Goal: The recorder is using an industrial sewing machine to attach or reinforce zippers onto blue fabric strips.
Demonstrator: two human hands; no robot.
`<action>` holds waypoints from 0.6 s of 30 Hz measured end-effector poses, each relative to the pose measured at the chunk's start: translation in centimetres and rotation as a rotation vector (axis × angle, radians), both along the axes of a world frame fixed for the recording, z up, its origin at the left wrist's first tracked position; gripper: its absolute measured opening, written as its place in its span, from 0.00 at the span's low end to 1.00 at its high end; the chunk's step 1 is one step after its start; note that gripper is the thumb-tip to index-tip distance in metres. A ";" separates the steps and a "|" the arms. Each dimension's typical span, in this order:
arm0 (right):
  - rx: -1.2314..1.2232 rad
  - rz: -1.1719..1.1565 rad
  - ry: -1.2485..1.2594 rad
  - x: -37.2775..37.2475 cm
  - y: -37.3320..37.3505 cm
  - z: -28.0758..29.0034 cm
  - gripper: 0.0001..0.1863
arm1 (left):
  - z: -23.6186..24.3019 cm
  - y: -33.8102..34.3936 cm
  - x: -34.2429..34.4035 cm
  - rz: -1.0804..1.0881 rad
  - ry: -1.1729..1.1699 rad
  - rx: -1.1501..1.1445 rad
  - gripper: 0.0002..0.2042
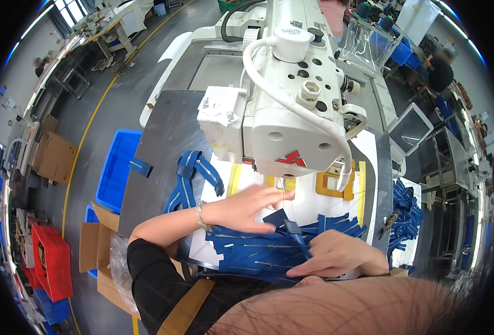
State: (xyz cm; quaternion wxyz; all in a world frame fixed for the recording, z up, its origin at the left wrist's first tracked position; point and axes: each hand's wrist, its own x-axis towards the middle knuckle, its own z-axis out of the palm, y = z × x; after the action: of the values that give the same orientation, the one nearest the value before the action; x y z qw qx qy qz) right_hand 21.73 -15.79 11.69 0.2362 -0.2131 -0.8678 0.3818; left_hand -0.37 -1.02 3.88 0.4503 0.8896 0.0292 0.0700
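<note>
My left hand reaches under the white sewing machine head with its fingers stretched out and nothing visible in them, fingertips by a small yellow frame. My right hand grips a narrow blue zipper strip with a darker square tab, one finger reaching down over the pile. Many blue zipper strips lie on the white sheet below both hands. A second yellow frame sits right of the needle area. A looped bundle of blue zippers rests on the metal plate to the left.
Blue bins and an open cardboard box stand at the left, beside a red crate. More zippers are piled at the right, below a screen. Other people are in the background.
</note>
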 end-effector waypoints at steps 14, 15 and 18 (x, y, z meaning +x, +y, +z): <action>0.101 -0.037 -0.235 -3.2 -0.6 -4.5 0.32 | 5.7 6.6 -4.6 -0.028 0.296 -0.254 0.18; 0.083 -0.058 -0.252 -3.0 -0.4 -4.9 0.30 | 5.0 7.8 -5.4 0.056 0.287 -0.078 0.20; 0.050 -0.152 -0.249 -2.9 0.4 -4.5 0.22 | 3.4 9.6 -7.6 0.473 0.143 0.257 0.20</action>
State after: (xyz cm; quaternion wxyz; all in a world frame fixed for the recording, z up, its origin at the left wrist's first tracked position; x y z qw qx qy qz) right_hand 18.86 -15.39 7.15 0.1600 -0.3180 -0.8809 0.3118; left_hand -7.92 8.55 7.27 0.3019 0.9105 0.2589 0.1133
